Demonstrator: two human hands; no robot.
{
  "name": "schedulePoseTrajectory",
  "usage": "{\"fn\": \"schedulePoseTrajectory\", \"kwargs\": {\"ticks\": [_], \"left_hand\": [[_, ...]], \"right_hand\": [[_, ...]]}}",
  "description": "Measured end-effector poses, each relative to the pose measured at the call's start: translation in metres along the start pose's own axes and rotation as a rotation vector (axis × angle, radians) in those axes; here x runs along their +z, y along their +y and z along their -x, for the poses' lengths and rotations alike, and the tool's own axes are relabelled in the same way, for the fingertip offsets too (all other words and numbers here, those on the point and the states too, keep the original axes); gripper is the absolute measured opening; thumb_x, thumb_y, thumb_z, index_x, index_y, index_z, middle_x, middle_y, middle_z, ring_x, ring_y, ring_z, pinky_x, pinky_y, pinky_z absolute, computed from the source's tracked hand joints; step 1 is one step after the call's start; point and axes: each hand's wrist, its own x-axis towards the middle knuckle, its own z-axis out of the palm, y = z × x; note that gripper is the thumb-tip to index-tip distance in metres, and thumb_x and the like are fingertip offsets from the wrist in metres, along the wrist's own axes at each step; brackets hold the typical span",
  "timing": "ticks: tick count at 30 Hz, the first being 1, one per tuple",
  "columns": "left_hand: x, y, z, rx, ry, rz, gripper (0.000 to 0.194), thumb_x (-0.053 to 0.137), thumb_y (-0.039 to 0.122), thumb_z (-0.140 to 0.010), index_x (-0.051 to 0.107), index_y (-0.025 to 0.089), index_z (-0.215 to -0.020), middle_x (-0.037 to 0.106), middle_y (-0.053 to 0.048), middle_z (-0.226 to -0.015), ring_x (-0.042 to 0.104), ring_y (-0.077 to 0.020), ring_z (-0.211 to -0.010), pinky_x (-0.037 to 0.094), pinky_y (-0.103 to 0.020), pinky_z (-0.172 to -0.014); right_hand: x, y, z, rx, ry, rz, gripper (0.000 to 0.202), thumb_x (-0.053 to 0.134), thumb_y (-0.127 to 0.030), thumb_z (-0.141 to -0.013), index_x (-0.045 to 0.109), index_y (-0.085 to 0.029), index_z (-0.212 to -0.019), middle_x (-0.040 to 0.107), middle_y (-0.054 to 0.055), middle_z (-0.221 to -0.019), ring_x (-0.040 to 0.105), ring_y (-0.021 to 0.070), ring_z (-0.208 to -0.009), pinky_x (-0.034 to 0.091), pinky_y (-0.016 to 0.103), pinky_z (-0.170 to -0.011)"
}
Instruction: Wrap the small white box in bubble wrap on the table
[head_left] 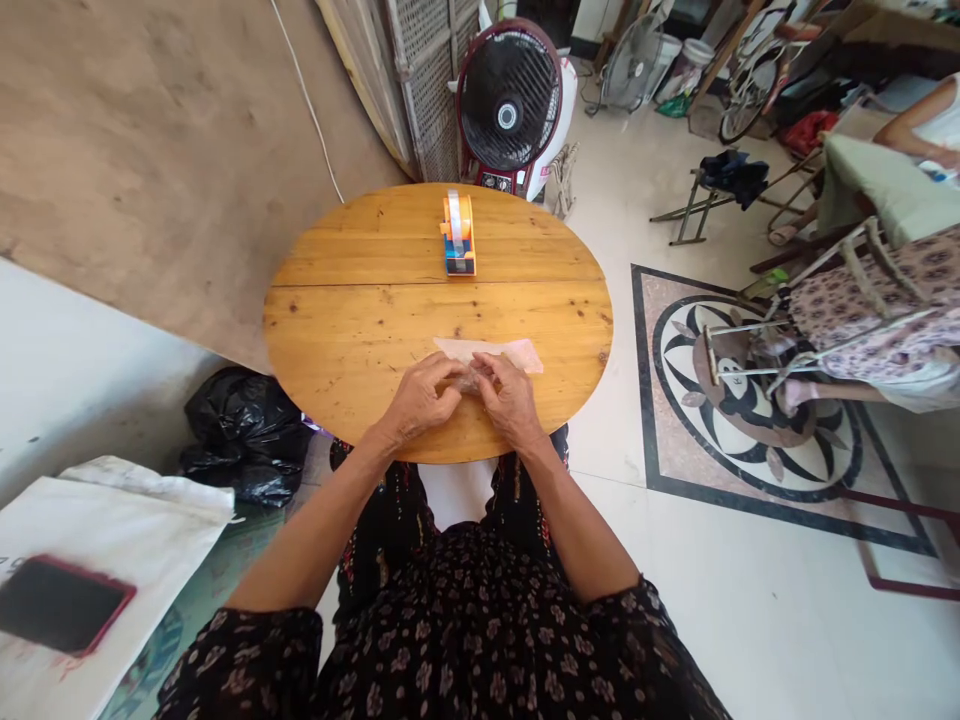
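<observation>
A thin, pale pink, translucent sheet (523,354) lies near the front edge of the round wooden table (337,330). My left hand (427,396) pinches its crumpled near part from the left. From the right, my right hand (508,396) has its fingers closed on the same crumpled part, close to the left fingertips. Exactly how the sheet is folded between the fingers is too small to tell. Toward the table's far edge stands an orange and blue tape dispenser (459,235) with a roll of tape, touched by neither hand.
Behind the table stands a fan (508,100). Black plastic bags (244,430) sit left of the table, with a phone (64,603) on a white bag nearer me. Other people sit at the right by a cloth-covered table (892,185).
</observation>
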Motion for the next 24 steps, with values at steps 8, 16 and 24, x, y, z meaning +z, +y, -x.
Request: {"fn": "schedulePoseTrajectory", "kwargs": {"ticks": [8, 16, 24], "left_hand": [[0.021, 0.016, -0.011, -0.318, 0.168, 0.171, 0.019, 0.055, 0.035, -0.082, 0.060, 0.017, -0.081, 0.064, -0.002, -0.083, 0.058, -0.0146, -0.077, 0.048, -0.028, -0.076], [0.036, 0.013, -0.009, -0.301, 0.337, 0.074, 0.005, 0.058, 0.019, -0.078, 0.060, 0.018, -0.074, 0.057, 0.000, -0.076, 0.054, -0.0136, -0.074, 0.046, -0.026, -0.074], [0.053, 0.009, -0.006, -0.161, 0.570, 0.044, 0.005, 0.063, 0.015, -0.077, 0.060, 0.019, -0.079, 0.055, -0.005, -0.094, 0.056, -0.0188, -0.095, 0.048, -0.034, -0.088]], "right_hand": [[-0.007, -0.003, -0.002, -0.082, -0.088, 0.071, 0.057, 0.047, -0.012, -0.081, 0.042, -0.021, -0.137, 0.063, 0.010, -0.119, 0.059, 0.0226, -0.104, 0.047, 0.041, -0.097], [-0.022, -0.003, -0.005, -0.132, -0.113, 0.066, 0.045, 0.045, -0.010, -0.081, 0.054, -0.020, -0.123, 0.065, 0.009, -0.117, 0.063, 0.0205, -0.100, 0.050, 0.040, -0.094], [-0.036, 0.006, -0.019, -0.276, -0.053, 0.142, 0.040, 0.045, -0.012, -0.086, 0.056, -0.022, -0.123, 0.060, 0.010, -0.128, 0.052, 0.0206, -0.124, 0.043, 0.041, -0.106]]}}
